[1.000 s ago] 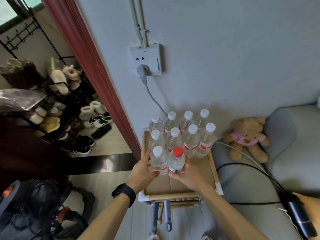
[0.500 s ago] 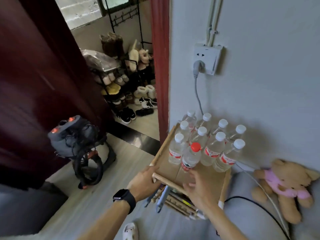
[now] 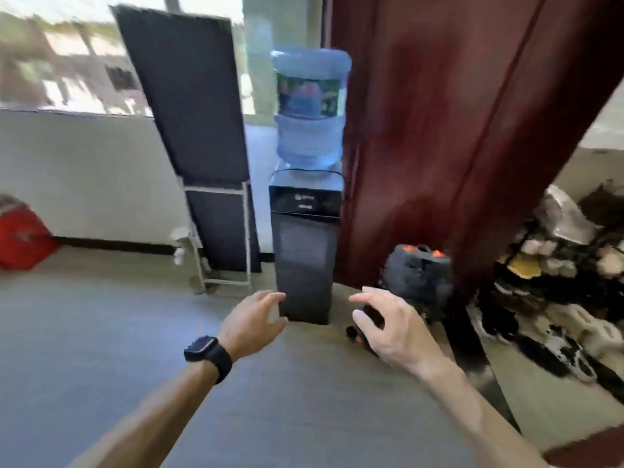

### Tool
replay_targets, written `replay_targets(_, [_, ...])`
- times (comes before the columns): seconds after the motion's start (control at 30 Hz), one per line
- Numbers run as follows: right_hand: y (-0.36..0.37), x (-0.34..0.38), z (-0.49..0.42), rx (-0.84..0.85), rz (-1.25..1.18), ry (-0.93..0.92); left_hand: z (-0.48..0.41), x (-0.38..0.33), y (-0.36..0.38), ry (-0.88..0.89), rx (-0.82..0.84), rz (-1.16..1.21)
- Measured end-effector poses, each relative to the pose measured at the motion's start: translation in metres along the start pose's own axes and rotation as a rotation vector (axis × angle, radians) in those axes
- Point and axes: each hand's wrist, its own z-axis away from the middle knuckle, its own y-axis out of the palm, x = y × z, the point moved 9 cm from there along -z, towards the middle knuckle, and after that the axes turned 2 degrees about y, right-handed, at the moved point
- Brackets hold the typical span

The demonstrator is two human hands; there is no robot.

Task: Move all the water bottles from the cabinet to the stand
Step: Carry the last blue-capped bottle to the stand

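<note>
The view is blurred from turning. My left hand (image 3: 255, 320), with a black watch on its wrist, hangs in the air with loosely curled fingers and holds nothing. My right hand (image 3: 388, 324) is held out beside it, fingers spread and relaxed, also with nothing in it. Neither the water bottles, the stand nor the cabinet is in this view.
A black water dispenser (image 3: 305, 251) with a blue jug (image 3: 310, 109) stands straight ahead. A dark red door (image 3: 456, 130) is to its right, with a black vacuum (image 3: 417, 275) at its foot. A shoe rack (image 3: 557, 271) fills the right. A dark folded panel (image 3: 199, 130) leans at the left.
My head has swung left, away from the stand and its bottles, toward the dispenser and door. Both hands left the stand and now hang free in the air.
</note>
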Motion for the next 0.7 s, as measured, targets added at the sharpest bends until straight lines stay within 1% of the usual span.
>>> replay_targets(0.1, [0.054,0.131,-0.055,0.097,0.016,-0.239,0.059,0.118,-0.105,-0.179,-0.183,-0.060])
replay_targets(0.2, [0.117,0.266,-0.090,0.165,-0.006,-0.459,0.136,0.232,-0.197,-0.375,-0.314,-0.165])
replay_targets(0.3, [0.182,0.394,-0.112,0.211,-0.008,-0.662,0.217,0.330,-0.275,-0.557,-0.399,-0.293])
replay_targets(0.37, [0.219,0.468,-0.123,0.224,0.013,-0.758,0.268,0.381,-0.317,-0.676,-0.423,-0.346])
replay_targets(0.47, [0.268,0.556,-0.132,0.249,0.040,-0.878,0.326,0.438,-0.375,-0.826,-0.470,-0.413])
replay_targets(0.53, [0.291,0.597,-0.139,0.254,0.044,-0.936,0.349,0.463,-0.406,-0.896,-0.503,-0.441])
replay_targets(0.7, [0.343,0.685,-0.176,0.277,0.010,-1.024,0.364,0.526,-0.457,-0.998,-0.536,-0.448])
